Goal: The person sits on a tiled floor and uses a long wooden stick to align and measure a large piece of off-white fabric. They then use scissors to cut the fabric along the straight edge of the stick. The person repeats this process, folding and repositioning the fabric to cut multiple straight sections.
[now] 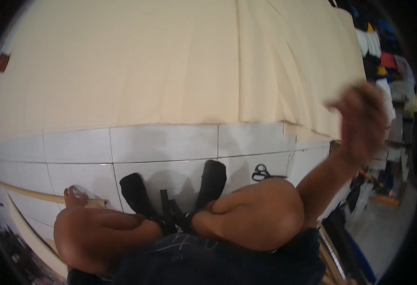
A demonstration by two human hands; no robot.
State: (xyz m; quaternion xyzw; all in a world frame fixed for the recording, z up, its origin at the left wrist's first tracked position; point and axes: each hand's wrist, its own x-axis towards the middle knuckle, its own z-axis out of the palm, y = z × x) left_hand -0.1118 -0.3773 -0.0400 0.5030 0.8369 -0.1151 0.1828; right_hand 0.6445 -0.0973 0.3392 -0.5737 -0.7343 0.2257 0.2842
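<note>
A large sheet of cream fabric is spread over the white tiled floor, with folded layers toward its right side. My right hand is raised over the fabric's right edge, and motion blurs its fingers. Beyond my left knee, my left hand shows with its fingers apart, by a long thin pale strip. Part of that hand is hidden behind the knee. Black-handled scissors lie on the tiles beside my right knee, which covers part of them.
My feet in dark socks rest on the tiles near the fabric's edge. A small reddish-brown block sits at the fabric's far left. Piled cloths and other clutter line the right side. A flat pale board lies at lower left.
</note>
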